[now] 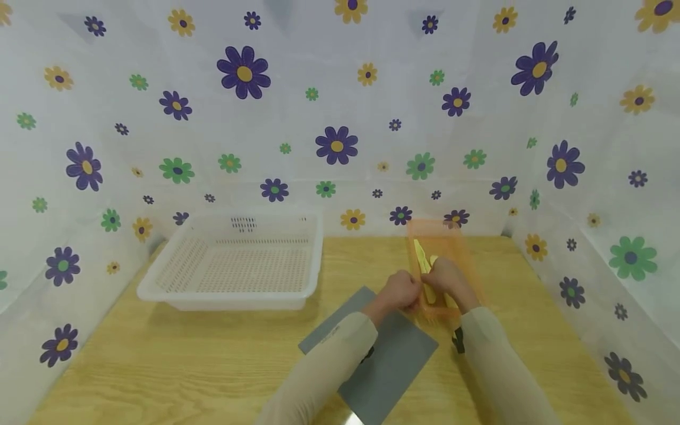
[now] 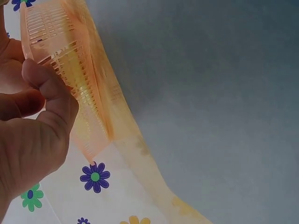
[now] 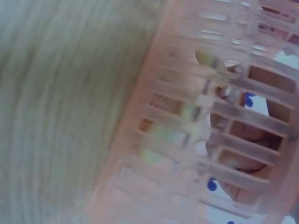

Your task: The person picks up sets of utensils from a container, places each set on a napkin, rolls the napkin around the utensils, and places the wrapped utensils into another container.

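My left hand (image 1: 399, 291) grips the near left side of a slatted orange plastic basket (image 1: 446, 231), its curled fingers at the rim in the left wrist view. Inside the basket, a long yellow knife-shaped piece (image 1: 421, 255) lies along the left wall. My right hand (image 1: 449, 276) reaches in from the near right with bent fingers around a second slim yellow utensil (image 1: 450, 302); its middle is hidden by the hand. Through the slats in the right wrist view, the fingers (image 3: 247, 158) show inside the basket.
A grey flat board (image 1: 393, 360) lies at an angle under my left forearm. Back left on the wooden table (image 1: 212, 360) stands a large white perforated basket (image 1: 239, 304). Flower-patterned white sheeting (image 1: 340, 88) walls the table at the back and sides.
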`<state>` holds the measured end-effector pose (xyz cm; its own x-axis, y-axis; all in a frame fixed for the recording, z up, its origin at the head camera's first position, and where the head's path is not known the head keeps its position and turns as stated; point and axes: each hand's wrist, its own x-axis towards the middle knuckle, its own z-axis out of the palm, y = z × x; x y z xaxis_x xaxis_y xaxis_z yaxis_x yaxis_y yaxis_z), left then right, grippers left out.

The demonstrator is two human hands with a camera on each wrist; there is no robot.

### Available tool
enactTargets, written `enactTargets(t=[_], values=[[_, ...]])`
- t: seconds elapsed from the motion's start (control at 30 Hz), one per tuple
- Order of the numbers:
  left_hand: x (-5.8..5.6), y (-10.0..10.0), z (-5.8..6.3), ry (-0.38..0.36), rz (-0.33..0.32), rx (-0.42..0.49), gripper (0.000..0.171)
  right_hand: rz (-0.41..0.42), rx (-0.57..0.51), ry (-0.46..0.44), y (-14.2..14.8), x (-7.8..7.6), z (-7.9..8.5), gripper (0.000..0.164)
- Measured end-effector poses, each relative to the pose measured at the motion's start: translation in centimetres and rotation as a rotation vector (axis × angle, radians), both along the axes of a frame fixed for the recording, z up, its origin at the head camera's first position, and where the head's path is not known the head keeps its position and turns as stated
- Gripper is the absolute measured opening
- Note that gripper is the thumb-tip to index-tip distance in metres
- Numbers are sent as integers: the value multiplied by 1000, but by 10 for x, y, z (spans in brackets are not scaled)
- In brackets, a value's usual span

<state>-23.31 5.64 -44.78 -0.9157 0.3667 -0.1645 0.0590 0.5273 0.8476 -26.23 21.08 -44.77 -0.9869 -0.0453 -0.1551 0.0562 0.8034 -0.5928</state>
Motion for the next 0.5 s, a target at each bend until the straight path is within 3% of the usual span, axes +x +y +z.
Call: enactTargets(t=[0.27, 0.5], values=[[0, 0, -3, -19, 4, 14, 49, -24, 6, 34, -3, 3, 8, 34], [4, -4, 1, -35, -19, 17, 47, -36, 22, 37, -2, 5, 12, 38]])
